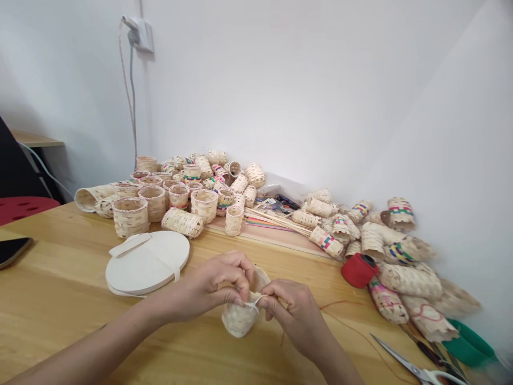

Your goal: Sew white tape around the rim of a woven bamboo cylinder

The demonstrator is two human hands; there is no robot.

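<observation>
A small pale woven basket (237, 320) is held tilted above the wooden table near the front middle. My left hand (229, 279) pinches its rim from the left, fingers curled over the edge. From the right, my right hand (286, 302) pinches a white strip at the same rim, close to the left fingertips. The strip (252, 305) runs along the rim between both hands. Behind my left forearm lies a flat roll of white strip (140, 271), with a loose end across its top.
Many woven baskets (130, 216) stand at the back left, and more (411, 279) are heaped at the right. A red spool (359, 270), red thread, scissors (412, 369) and a green container (468, 342) are at the right. A phone (14, 251) lies at the left edge.
</observation>
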